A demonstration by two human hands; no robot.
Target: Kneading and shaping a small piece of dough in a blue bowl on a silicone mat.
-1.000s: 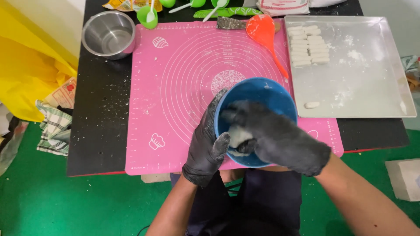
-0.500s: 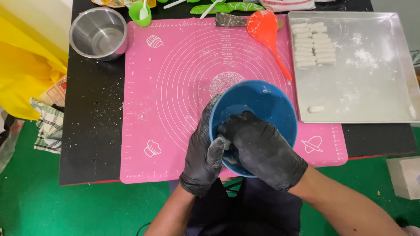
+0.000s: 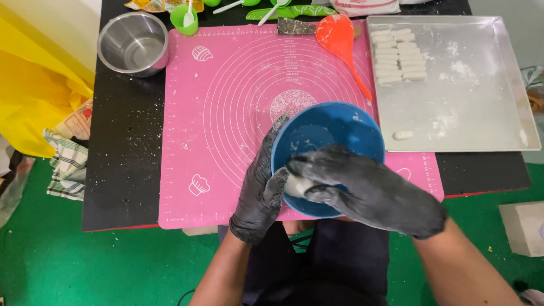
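Rolling a small white lump of dough [image 3: 296,186] between my two gloved hands, I hold it right over the near rim of the blue bowl [image 3: 334,127], so any crumbs or flour drop back inside rather than onto the pink baking mat [image 3: 226,113]. My left hand [image 3: 262,190] stands upright against the bowl's left side, palm turned inward, and my right hand [image 3: 368,192] lies across the bowl, its fingers pressing the dough against the left palm; the hands are together, closed on the lump, which shows only as a pale bit between them. The bowl sits at the mat's near edge, close to my body. To my right, the floured metal tray [image 3: 481,113] holds neat rows of finished dough pieces [image 3: 396,54] in its far corner, with one lone piece [image 3: 403,135] lying nearer me. The orange spoon [image 3: 340,39] and the steel pot [image 3: 135,42] rest well out of the way.
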